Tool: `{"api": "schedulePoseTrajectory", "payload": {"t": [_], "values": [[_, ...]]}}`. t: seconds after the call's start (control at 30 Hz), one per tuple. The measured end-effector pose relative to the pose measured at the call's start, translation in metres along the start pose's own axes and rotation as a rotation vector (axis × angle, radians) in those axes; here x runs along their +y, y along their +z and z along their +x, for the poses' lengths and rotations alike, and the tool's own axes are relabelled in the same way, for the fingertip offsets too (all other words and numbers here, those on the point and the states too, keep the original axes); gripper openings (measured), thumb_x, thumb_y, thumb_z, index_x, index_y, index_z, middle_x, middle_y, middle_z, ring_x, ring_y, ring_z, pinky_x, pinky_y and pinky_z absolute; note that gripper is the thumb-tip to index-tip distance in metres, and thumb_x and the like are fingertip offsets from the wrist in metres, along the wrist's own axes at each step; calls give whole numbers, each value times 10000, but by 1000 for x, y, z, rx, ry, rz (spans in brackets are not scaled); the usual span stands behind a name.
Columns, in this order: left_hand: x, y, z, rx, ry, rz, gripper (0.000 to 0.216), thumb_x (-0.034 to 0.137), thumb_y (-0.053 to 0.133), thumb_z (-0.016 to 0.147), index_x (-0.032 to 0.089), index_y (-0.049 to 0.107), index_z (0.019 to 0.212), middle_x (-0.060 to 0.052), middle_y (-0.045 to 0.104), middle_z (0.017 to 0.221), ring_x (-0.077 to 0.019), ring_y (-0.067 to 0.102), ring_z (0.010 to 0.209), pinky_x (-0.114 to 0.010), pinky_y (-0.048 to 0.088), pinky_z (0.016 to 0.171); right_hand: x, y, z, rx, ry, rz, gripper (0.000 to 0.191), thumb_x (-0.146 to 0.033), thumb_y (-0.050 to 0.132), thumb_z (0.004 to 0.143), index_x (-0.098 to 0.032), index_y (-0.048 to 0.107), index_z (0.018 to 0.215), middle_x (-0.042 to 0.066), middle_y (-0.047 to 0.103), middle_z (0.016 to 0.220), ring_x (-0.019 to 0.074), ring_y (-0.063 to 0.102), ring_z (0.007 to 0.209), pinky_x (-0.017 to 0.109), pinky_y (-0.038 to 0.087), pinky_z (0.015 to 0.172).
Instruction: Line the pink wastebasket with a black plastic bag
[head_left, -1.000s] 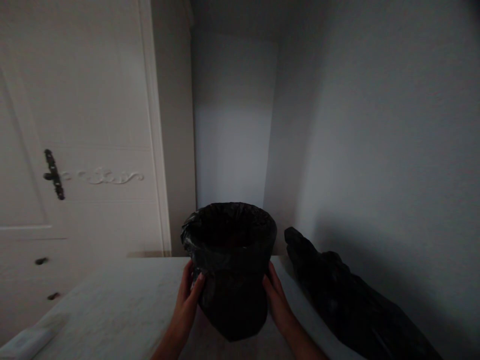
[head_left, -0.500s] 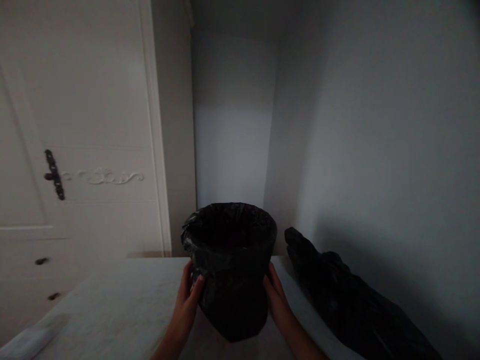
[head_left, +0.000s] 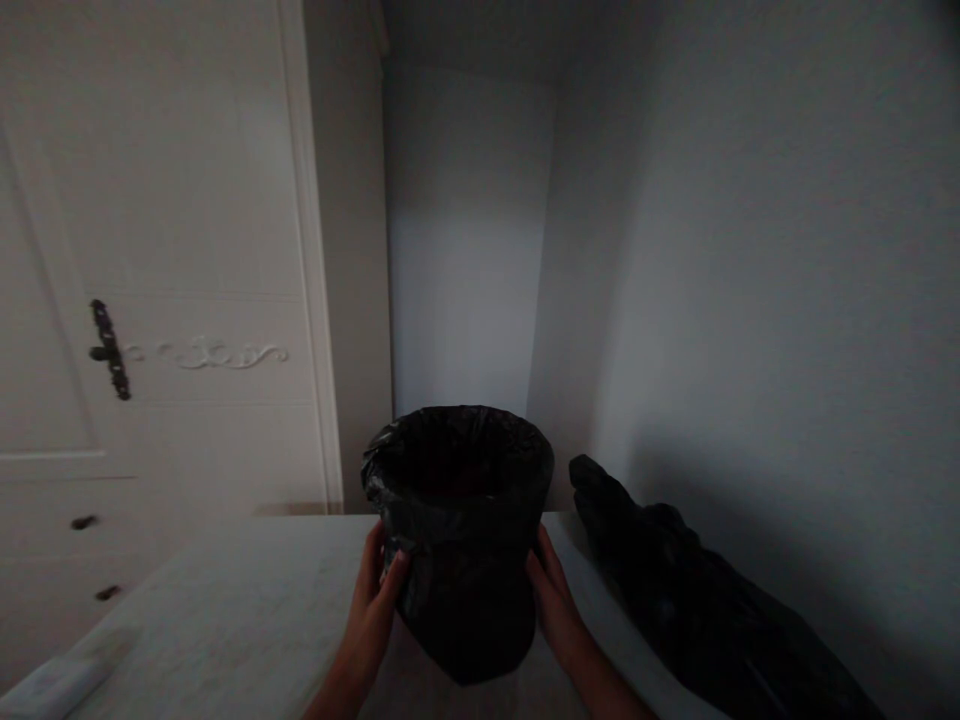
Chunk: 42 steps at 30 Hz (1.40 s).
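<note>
A dark bin (head_left: 472, 590) lined with a black plastic bag (head_left: 465, 515) stands upright in front of me, its round mouth open upward. The bag is folded over the rim and hangs down the outside. My left hand (head_left: 375, 590) is pressed to the bin's left side, thumb in front and fingers partly hidden behind. On the opposite side my right hand (head_left: 551, 590) grips in the same way. Between them the two hands hold the bin. Its inside is too dark to make out.
The bin is over a pale table (head_left: 247, 600). A black plastic bundle (head_left: 690, 590) lies along the right wall. At the lower left corner sits a white object (head_left: 56, 688). A white wardrobe (head_left: 202, 220) with dark handles rises at the left.
</note>
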<state>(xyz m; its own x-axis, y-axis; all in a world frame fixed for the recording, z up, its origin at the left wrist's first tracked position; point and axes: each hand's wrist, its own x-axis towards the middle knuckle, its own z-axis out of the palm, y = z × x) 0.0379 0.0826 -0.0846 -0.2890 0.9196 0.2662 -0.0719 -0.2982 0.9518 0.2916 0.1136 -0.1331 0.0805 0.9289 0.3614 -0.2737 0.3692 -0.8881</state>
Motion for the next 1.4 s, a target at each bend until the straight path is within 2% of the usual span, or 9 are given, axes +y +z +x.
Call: {"api": "schedulePoseTrajectory", "payload": {"t": [0.23, 0.47, 0.67, 0.93, 1.1, 1.2, 1.4], "values": [[1, 0, 0, -21, -2, 7, 871, 777, 696, 816, 264, 523, 1498, -115, 522, 1647, -351, 384, 1580, -463, 350, 1287, 0, -1, 0, -1, -1, -6, 661, -631, 737, 907, -405, 576, 1507, 28, 557, 1617, 323, 432, 1554, 573, 295, 1305], [-7, -2, 3, -22, -2, 56, 933, 809, 646, 829, 225, 460, 1533, -153, 455, 1690, -348, 325, 1608, -478, 298, 1310, 2, -3, 0, -10, 1, -17, 673, -663, 725, 902, -412, 576, 1508, 16, 513, 1655, 319, 393, 1579, 566, 245, 1328], [-9, -2, 4, -19, 12, 49, 909, 800, 651, 829, 248, 472, 1528, -135, 468, 1684, -354, 323, 1608, -490, 283, 1314, 1, -1, -1, -37, -16, -20, 651, -628, 688, 946, -426, 528, 1544, 5, 491, 1670, 305, 386, 1582, 563, 232, 1335], [-1, 0, 0, -26, 4, 21, 879, 798, 665, 823, 264, 498, 1501, -124, 521, 1644, -357, 370, 1586, -497, 304, 1304, -4, 2, -1, -25, -5, -7, 645, -626, 705, 935, -408, 556, 1523, 18, 515, 1652, 305, 411, 1569, 551, 269, 1323], [7, 4, -3, 15, 6, 12, 808, 759, 666, 857, 258, 523, 1475, -111, 506, 1654, -327, 332, 1606, -450, 255, 1324, -15, 7, -4, 47, 38, -17, 680, -682, 745, 874, -378, 619, 1469, 31, 558, 1618, 323, 436, 1553, 548, 289, 1314], [12, 4, -3, 58, 18, 12, 736, 717, 651, 892, 258, 540, 1456, -103, 529, 1629, -324, 363, 1587, -450, 274, 1316, -21, 10, -6, 72, 61, -23, 692, -712, 733, 866, -367, 632, 1457, 47, 601, 1576, 341, 462, 1531, 574, 297, 1306], [19, -3, -1, 140, 151, 48, 603, 639, 627, 945, 240, 581, 1394, -114, 603, 1515, -331, 456, 1508, -468, 305, 1294, -15, 6, -3, 163, 56, -20, 617, -710, 702, 890, -350, 673, 1390, 48, 637, 1533, 343, 519, 1484, 555, 370, 1272]]}}
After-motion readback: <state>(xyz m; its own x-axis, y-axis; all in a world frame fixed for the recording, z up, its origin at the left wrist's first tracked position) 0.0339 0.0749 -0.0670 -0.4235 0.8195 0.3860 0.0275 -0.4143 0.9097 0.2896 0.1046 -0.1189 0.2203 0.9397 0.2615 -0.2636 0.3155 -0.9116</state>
